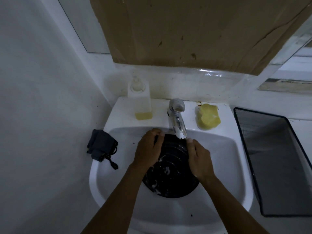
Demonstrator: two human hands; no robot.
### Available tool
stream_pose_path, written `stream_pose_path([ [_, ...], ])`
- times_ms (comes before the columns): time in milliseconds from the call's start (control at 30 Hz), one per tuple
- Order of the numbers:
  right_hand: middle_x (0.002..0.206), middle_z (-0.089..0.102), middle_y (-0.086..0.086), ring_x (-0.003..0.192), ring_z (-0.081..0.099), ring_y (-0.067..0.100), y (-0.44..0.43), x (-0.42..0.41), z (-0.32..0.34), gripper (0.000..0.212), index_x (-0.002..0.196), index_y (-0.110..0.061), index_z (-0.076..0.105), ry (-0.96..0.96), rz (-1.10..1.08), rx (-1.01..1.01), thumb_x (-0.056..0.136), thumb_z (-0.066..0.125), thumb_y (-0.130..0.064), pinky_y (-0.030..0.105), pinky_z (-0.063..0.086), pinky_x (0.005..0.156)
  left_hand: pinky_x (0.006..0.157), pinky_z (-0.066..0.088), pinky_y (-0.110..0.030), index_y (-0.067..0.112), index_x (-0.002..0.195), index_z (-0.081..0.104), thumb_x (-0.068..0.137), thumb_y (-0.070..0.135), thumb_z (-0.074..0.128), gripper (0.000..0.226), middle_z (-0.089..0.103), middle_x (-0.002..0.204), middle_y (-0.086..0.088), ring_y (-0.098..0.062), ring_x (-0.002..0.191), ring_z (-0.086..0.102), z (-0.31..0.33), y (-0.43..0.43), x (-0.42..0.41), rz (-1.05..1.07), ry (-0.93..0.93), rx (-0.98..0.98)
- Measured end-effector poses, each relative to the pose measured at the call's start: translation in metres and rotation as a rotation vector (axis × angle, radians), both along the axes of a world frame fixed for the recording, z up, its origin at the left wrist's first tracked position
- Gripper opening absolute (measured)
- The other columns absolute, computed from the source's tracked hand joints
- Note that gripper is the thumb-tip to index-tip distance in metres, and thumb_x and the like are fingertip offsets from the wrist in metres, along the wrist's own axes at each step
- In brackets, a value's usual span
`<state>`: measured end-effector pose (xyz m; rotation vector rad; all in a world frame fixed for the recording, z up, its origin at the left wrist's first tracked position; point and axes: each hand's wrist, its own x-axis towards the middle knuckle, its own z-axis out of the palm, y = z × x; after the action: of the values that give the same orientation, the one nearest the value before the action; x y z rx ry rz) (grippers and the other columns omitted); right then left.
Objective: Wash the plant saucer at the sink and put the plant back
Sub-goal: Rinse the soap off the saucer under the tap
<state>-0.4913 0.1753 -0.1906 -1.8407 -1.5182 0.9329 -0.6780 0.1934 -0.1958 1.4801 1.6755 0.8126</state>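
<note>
A round black plant saucer (170, 173) with ridged rings and flecks of white suds is tilted in the white sink (224, 159), its far edge under the chrome tap spout (179, 127). My left hand (148, 149) grips the saucer's upper left rim, fingers curled over the edge. On the right rim rests my right hand (199, 159), fingers wrapped around it. Water glistens on the saucer just below the spout. The plant is not in view.
A soap dispenser (141, 100) with yellow liquid stands left of the tap; a yellow sponge (208, 118) lies to its right. A dark cloth (101, 147) hangs at the sink's left edge. A black mesh bin (276, 159) stands on the right. Brown cardboard (194, 31) covers the wall above.
</note>
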Motion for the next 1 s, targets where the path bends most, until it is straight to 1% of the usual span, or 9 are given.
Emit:
stream_pose_path([
  [133,0.078,0.067,-0.011,0.075,0.060,-0.003,-0.022,0.009,-0.011,0.050,0.076,-0.030,0.060,0.186,-0.319,-0.087,0.098,0.027,-0.061,0.024,0.042,0.067,0.066,0.048,-0.010,0.043,0.086,0.061,0.076,0.084,0.048,0.044,0.068,0.086,0.020,0.006,0.080,0.063,-0.001,-0.012,-0.009,0.164,-0.132,-0.176],
  [267,0.086,0.069,-0.014,0.086,0.062,0.003,-0.017,0.018,-0.007,0.027,0.084,-0.037,0.064,0.217,-0.189,-0.144,0.093,0.042,-0.050,0.018,0.044,0.067,0.056,0.045,-0.007,0.039,0.074,0.061,0.073,0.077,0.061,0.038,0.070,0.077,0.018,0.003,0.071,0.066,-0.004,-0.019,-0.005,0.166,-0.265,-0.217],
  [367,0.099,0.067,-0.026,0.094,0.058,-0.008,0.005,0.017,0.006,0.021,0.106,-0.047,0.062,0.128,0.120,-0.085,0.090,0.049,-0.051,0.004,0.040,0.076,0.069,0.048,-0.012,0.047,0.091,0.065,0.073,0.076,0.061,0.035,0.071,0.090,0.019,0.007,0.082,0.066,-0.003,-0.016,-0.003,0.075,-0.247,-0.253],
  [467,0.115,0.058,-0.019,0.106,0.051,0.000,0.016,0.014,0.008,0.037,0.130,-0.045,0.048,-0.107,0.318,-0.022,0.097,0.038,-0.059,0.022,0.041,0.088,0.092,0.036,-0.007,0.066,0.125,0.044,0.083,0.077,0.046,0.043,0.054,0.120,0.026,0.016,0.108,0.048,-0.001,-0.013,-0.005,-0.036,-0.167,-0.174],
  [533,0.112,0.061,-0.020,0.105,0.054,0.000,0.010,0.016,0.007,0.034,0.124,-0.044,0.052,-0.077,0.307,-0.021,0.096,0.042,-0.060,0.022,0.041,0.087,0.092,0.036,-0.006,0.070,0.124,0.042,0.085,0.074,0.045,0.039,0.051,0.118,0.023,0.013,0.109,0.047,-0.002,-0.015,-0.010,-0.085,-0.110,-0.150],
  [667,0.095,0.068,-0.026,0.090,0.062,-0.010,-0.007,0.018,0.001,0.022,0.103,-0.042,0.065,0.113,0.060,-0.020,0.093,0.051,-0.057,0.013,0.044,0.076,0.072,0.043,0.001,0.066,0.092,0.061,0.088,0.062,0.056,0.009,0.065,0.101,0.031,0.013,0.097,0.059,-0.007,-0.023,-0.020,0.070,-0.198,-0.220],
  [767,0.091,0.069,-0.021,0.086,0.062,-0.008,-0.015,0.018,-0.004,0.023,0.097,-0.038,0.067,0.260,-0.178,-0.037,0.093,0.051,-0.055,0.020,0.044,0.072,0.065,0.042,0.002,0.060,0.090,0.064,0.094,0.062,0.045,0.019,0.065,0.090,0.035,0.019,0.085,0.058,-0.013,-0.033,-0.023,0.188,-0.246,-0.263],
  [900,0.090,0.070,-0.012,0.089,0.064,0.004,-0.025,0.012,-0.012,0.020,0.093,-0.033,0.067,0.383,-0.343,-0.025,0.095,0.053,-0.047,0.029,0.048,0.076,0.082,0.041,-0.012,0.052,0.110,0.057,0.097,0.063,0.031,0.031,0.056,0.104,0.030,0.003,0.095,0.055,-0.020,-0.036,-0.009,0.319,-0.302,-0.275],
  [1000,0.075,0.065,-0.017,0.075,0.059,0.005,-0.017,0.016,-0.009,0.022,0.074,-0.037,0.061,0.310,-0.285,-0.088,0.091,0.047,-0.040,0.026,0.040,0.064,0.078,0.042,-0.018,0.056,0.100,0.053,0.098,0.060,0.033,0.021,0.056,0.101,0.029,-0.002,0.095,0.056,-0.018,-0.028,-0.003,0.331,-0.302,-0.277],
])
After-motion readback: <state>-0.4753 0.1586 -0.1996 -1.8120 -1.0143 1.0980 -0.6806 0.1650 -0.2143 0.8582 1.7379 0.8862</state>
